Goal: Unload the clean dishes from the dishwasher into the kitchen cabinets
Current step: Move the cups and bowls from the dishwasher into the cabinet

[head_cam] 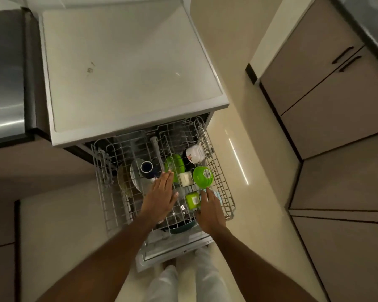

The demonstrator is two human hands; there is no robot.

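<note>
Two hands over rack (223, 188), dishes (half-hidden) — blurred

We see the left hand (162, 194) flat, fingers straight, above the pulled-out dishwasher rack (224, 188) near a dark blue mug (146, 168). The right hand (210, 211) reaches beside a green square container (192, 199); a green bowl (202, 175) sits just beyond.

Glossy cream floor (249, 118), steel appliance (4, 83) far left, white trouser legs (207, 277)

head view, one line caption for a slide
Both hands, left and right, reach over the loaded dishwasher rack.
</note>
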